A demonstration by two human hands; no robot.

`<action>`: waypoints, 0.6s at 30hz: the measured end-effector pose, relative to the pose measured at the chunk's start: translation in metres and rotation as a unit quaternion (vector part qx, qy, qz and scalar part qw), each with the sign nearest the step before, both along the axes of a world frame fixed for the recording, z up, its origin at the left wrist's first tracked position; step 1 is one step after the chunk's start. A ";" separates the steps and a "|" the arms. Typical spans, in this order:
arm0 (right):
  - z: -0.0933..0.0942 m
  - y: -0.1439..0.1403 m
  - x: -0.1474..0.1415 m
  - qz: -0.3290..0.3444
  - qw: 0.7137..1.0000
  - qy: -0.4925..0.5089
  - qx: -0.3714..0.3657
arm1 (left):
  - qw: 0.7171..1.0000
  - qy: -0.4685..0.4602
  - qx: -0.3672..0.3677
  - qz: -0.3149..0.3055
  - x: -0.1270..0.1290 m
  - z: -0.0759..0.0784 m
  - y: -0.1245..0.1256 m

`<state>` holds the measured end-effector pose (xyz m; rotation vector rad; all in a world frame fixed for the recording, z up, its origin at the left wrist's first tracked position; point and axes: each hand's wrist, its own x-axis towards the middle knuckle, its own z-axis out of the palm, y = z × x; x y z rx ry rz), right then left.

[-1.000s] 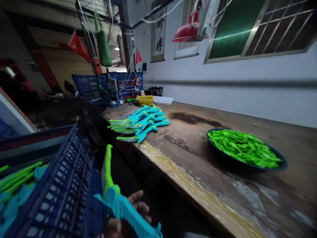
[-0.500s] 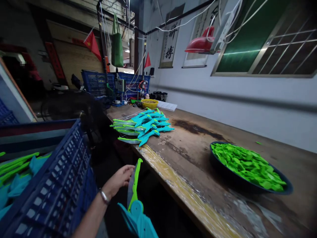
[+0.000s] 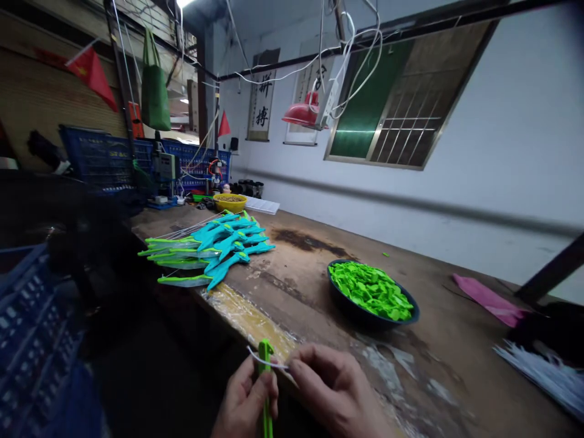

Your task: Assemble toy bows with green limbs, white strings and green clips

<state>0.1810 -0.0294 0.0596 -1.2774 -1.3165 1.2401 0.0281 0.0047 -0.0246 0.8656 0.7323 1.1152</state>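
At the bottom edge of the view, my left hand (image 3: 244,404) grips a bright green plastic toy piece (image 3: 265,365), held upright so its tip points up. My right hand (image 3: 335,389) pinches a thin white strand (image 3: 264,363) that crosses the tip of the green piece. Both hands sit in front of the near edge of a worn wooden workbench (image 3: 301,286). Further back on the bench lies a stack of teal and green toy pieces (image 3: 214,246). A dark bowl (image 3: 370,295) filled with small green plastic parts stands to the right of my hands.
A blue plastic crate (image 3: 31,340) is at my lower left. A yellow bowl (image 3: 229,201), blue crates (image 3: 104,161) and wiring stand at the bench's far end. A pink sheet (image 3: 486,298) and white strips (image 3: 542,368) lie at the right. A red lamp (image 3: 301,112) hangs overhead.
The view has swung right, away from the blue crate. The toy piece has come up in front of the bench, and both hands now meet at its green tip with a white strand.
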 end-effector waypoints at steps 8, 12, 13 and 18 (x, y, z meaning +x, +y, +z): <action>0.007 0.006 -0.037 0.053 0.994 0.092 0.029 | 0.976 -0.217 -0.018 0.027 -0.012 0.006 -0.011; 0.005 0.001 -0.045 0.060 0.996 0.070 0.006 | 0.950 -0.307 -0.049 -0.037 -0.012 0.004 -0.017; 0.005 0.000 -0.048 0.061 0.996 0.066 -0.004 | 0.947 -0.312 -0.056 -0.045 -0.012 0.003 -0.018; -0.001 -0.001 -0.060 0.038 0.997 0.064 -0.005 | 0.943 -0.323 -0.045 -0.058 -0.017 -0.006 -0.020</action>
